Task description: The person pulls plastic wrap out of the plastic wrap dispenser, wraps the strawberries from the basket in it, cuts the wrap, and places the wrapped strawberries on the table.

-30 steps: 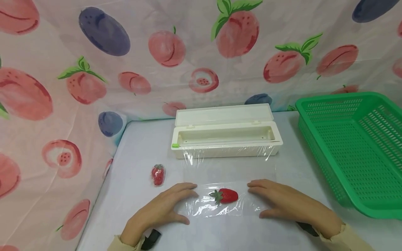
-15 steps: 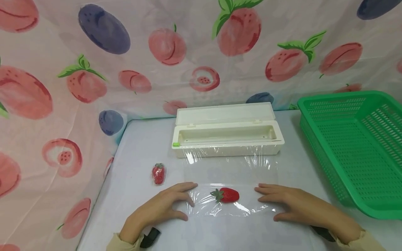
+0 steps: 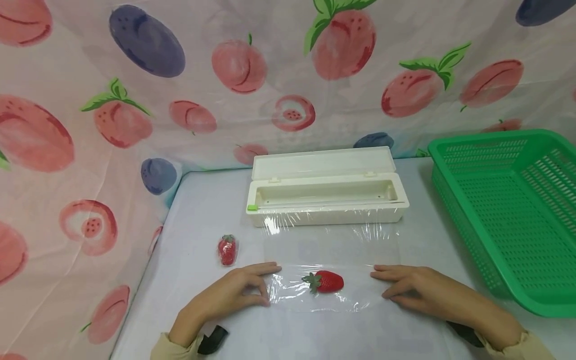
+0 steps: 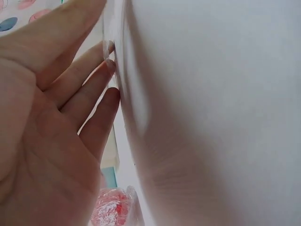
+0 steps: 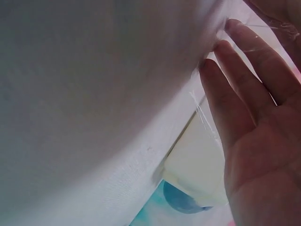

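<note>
I see left hand [image 3: 231, 294] and right hand [image 3: 423, 288] pinching cling film [image 3: 330, 257] sides; uneven pull could roll strawberry [image 3: 330, 282] left or right.

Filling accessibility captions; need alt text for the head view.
A red strawberry lies with clear film spread around it, while the left grip and right grip, both bare human hands, pinch the film's side edges. The film runs back to an open white box; a wrapped strawberry lies left and a green basket stands right.
</note>
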